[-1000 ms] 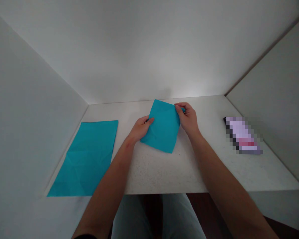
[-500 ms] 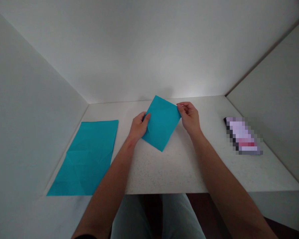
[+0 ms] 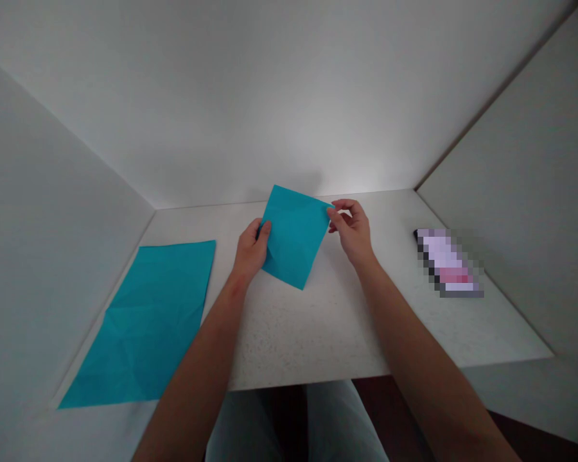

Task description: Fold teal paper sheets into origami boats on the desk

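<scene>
A four-sided piece of teal paper (image 3: pixel 296 237) is held up above the white tabletop, tilted towards me. My left hand (image 3: pixel 253 247) grips its left edge, thumb on the front face and fingers behind, mostly hidden. At the paper's upper right corner, my right hand (image 3: pixel 350 228) pinches the tip between thumb and forefinger, its other fingers curled loosely. A larger teal sheet (image 3: pixel 158 314) with crease lines lies flat to the left, partly covered by my left forearm.
A phone (image 3: pixel 447 260), its screen pixelated, lies at the right of the white tabletop (image 3: pixel 298 346). White walls (image 3: pixel 270 96) close in the back and both sides. My legs (image 3: pixel 340 423) are below the front edge.
The view has shifted, so most things sit further left. The held paper has turned slightly clockwise, and my right hand's fingers have spread a little while still pinching the corner.
</scene>
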Demonstrator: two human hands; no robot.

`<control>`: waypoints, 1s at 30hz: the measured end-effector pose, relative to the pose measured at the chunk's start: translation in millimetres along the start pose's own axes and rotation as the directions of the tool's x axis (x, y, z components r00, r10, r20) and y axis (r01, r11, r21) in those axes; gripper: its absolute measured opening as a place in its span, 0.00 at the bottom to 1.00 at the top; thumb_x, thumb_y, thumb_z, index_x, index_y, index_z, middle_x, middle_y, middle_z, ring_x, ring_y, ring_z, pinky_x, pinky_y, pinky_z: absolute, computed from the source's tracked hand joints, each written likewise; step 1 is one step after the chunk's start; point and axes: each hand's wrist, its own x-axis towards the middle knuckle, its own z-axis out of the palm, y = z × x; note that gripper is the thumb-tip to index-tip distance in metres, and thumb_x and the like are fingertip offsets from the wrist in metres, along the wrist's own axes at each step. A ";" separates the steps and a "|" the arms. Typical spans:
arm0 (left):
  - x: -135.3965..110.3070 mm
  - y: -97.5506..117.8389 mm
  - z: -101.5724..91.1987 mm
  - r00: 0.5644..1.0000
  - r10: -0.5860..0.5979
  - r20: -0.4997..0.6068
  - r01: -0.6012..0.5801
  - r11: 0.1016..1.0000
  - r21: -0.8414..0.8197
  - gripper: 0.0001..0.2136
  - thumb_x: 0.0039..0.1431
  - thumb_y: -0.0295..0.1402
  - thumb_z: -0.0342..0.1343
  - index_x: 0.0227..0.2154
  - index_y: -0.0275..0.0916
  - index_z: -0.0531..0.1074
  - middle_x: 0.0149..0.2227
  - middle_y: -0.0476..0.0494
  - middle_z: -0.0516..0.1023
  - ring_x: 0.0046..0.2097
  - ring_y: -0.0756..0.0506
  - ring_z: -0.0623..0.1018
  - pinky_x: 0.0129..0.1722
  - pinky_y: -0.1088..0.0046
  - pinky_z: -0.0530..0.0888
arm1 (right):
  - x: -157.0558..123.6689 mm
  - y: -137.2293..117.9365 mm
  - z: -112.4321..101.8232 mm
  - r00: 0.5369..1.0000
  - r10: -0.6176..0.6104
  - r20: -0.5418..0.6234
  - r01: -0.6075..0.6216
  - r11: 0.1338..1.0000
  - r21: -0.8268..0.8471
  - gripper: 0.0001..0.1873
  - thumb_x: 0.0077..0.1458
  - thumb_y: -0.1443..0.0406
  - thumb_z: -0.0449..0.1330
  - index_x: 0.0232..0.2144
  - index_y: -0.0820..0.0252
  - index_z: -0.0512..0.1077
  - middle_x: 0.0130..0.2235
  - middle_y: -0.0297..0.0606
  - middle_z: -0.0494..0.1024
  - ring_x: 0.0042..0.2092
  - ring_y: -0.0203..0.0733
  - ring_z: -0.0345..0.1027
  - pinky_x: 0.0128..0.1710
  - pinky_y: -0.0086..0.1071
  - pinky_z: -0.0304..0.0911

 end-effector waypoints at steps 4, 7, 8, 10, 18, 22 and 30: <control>0.8 -2.4 -0.7 1.000 0.001 -0.022 -0.001 1.000 -0.014 0.16 0.74 0.49 0.53 0.38 0.42 0.75 0.35 0.46 0.79 0.38 0.44 0.75 0.37 0.70 0.72 | -0.6 0.3 0.5 0.998 -0.031 -0.051 0.030 0.999 -0.018 0.26 0.56 0.39 0.71 0.35 0.51 0.70 0.33 0.28 0.72 0.28 0.33 0.64 0.23 0.27 0.67; 0.7 -4.1 -0.5 0.999 0.010 -0.038 -0.011 1.000 -0.024 0.18 0.73 0.52 0.53 0.39 0.43 0.76 0.33 0.47 0.78 0.37 0.44 0.75 0.36 0.70 0.71 | -2.3 -3.6 0.4 0.997 -0.061 -0.052 0.059 0.998 -0.026 0.28 0.57 0.38 0.69 0.31 0.52 0.69 0.29 0.28 0.70 0.26 0.34 0.62 0.22 0.28 0.64; 0.5 -4.2 -0.3 0.999 0.013 -0.039 -0.014 0.999 -0.030 0.18 0.73 0.53 0.53 0.39 0.43 0.75 0.33 0.47 0.78 0.36 0.44 0.74 0.36 0.70 0.71 | -3.1 -5.5 0.3 0.997 -0.062 -0.041 0.061 0.998 -0.026 0.29 0.57 0.37 0.69 0.30 0.53 0.70 0.29 0.29 0.71 0.26 0.34 0.62 0.22 0.29 0.64; 0.0 -3.1 -0.2 0.999 0.014 -0.036 -0.015 0.999 -0.038 0.19 0.73 0.54 0.53 0.39 0.43 0.75 0.33 0.47 0.77 0.36 0.45 0.74 0.35 0.70 0.71 | -4.6 -8.8 0.4 0.999 -0.045 -0.011 0.045 0.998 -0.033 0.29 0.56 0.36 0.69 0.30 0.53 0.72 0.29 0.30 0.72 0.26 0.34 0.62 0.22 0.29 0.64; -1.6 1.7 0.2 0.997 0.014 -0.073 -0.018 0.999 -0.046 0.21 0.72 0.57 0.53 0.38 0.43 0.75 0.32 0.47 0.75 0.35 0.45 0.73 0.34 0.70 0.71 | -7.3 -10.6 7.1 0.998 -0.017 0.055 0.015 0.999 0.049 0.30 0.47 0.41 0.78 0.32 0.52 0.70 0.29 0.27 0.72 0.25 0.33 0.60 0.19 0.28 0.65; -1.1 -0.3 0.6 0.997 0.020 -0.081 -0.023 0.999 -0.045 0.22 0.72 0.58 0.53 0.36 0.43 0.74 0.32 0.47 0.74 0.35 0.45 0.72 0.34 0.70 0.70 | -7.6 -11.6 9.6 0.997 0.015 0.082 -0.023 0.994 0.105 0.30 0.44 0.43 0.80 0.34 0.53 0.73 0.29 0.28 0.74 0.24 0.32 0.61 0.19 0.28 0.64; -1.9 1.1 0.7 0.999 0.022 -0.038 -0.024 0.999 -0.048 0.23 0.71 0.59 0.53 0.39 0.43 0.76 0.33 0.47 0.76 0.36 0.44 0.73 0.35 0.70 0.71 | -6.8 -11.6 10.3 0.990 0.097 0.105 -0.107 0.989 0.100 0.30 0.47 0.38 0.76 0.31 0.53 0.73 0.24 0.26 0.71 0.22 0.33 0.58 0.19 0.30 0.57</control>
